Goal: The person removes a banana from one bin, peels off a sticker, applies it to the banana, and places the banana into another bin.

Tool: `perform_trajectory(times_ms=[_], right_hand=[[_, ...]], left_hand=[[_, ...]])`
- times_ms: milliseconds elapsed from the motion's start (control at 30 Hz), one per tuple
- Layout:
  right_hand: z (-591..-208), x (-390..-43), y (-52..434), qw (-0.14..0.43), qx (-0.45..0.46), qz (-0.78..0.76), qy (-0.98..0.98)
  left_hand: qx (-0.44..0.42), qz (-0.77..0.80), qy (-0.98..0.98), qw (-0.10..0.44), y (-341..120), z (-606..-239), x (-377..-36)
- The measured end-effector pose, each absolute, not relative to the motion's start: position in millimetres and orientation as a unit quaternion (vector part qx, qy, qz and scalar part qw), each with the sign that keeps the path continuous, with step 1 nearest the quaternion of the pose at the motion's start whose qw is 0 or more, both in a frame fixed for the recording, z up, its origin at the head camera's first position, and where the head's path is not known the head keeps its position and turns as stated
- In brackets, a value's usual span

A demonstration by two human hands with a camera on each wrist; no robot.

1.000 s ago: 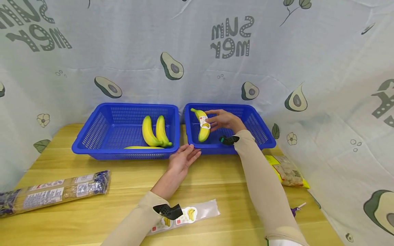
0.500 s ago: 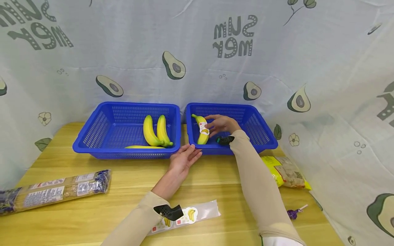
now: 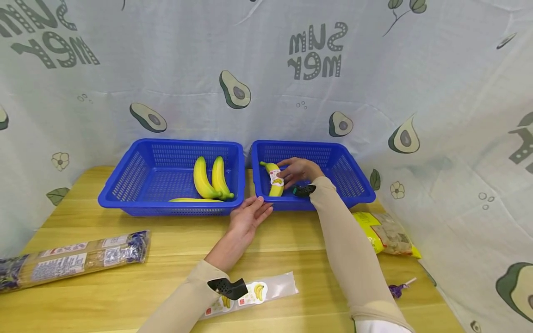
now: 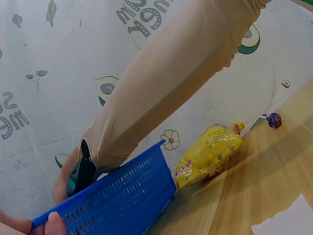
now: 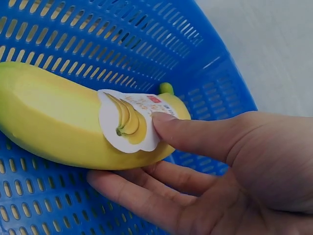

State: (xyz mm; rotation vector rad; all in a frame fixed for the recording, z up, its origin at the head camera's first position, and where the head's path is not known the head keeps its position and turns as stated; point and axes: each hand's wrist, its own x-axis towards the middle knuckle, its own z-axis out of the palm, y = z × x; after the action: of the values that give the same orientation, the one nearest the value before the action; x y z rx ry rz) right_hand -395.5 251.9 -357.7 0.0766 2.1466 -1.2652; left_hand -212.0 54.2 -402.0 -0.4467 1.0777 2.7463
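In the right wrist view, my right hand holds a yellow banana, thumb on its white sticker and fingers along its underside. The sticker bears a banana picture. This banana lies low inside the right blue basket, near its left wall. My left hand pinches that basket's front rim near the left corner; the left wrist view shows fingertips on the rim. In the left blue basket are two upright-lying bananas and a third banana partly hidden behind the front wall.
A clear strip of banana stickers lies on the wooden table, partly under my left forearm. At the left lies a long clear-wrapped package. On the right are a yellow bag and a purple-wrapped lollipop. A patterned cloth hangs behind.
My right hand has brought the labelled banana lower into the right basket, slightly toward me. My left hand stays at the basket rim.
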Motion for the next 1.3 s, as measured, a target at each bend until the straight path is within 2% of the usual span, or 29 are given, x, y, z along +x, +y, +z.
perform_trajectory(times_ms=[367,967,1100,1300], right_hand=[[-353.4,-393.6,252.0,0.33,0.014,-0.464,0.822],[-348.9,-384.6,250.7,0.305,-0.023,-0.458,0.835],[-344.4,-379.9,252.5,0.304,-0.044,-0.446,0.841],[-334.8,-374.1,256.3,0.27,-0.067,-0.414,0.867]], left_hand=[[-0.146,0.92,0.357,0.076,55.9,-402.6,-210.8],[-0.139,0.915,0.37,0.079,51.2,-402.2,-208.7],[-0.101,0.903,0.403,0.112,48.9,-401.8,-205.3],[-0.027,0.866,0.459,0.198,40.9,-397.2,-190.9]])
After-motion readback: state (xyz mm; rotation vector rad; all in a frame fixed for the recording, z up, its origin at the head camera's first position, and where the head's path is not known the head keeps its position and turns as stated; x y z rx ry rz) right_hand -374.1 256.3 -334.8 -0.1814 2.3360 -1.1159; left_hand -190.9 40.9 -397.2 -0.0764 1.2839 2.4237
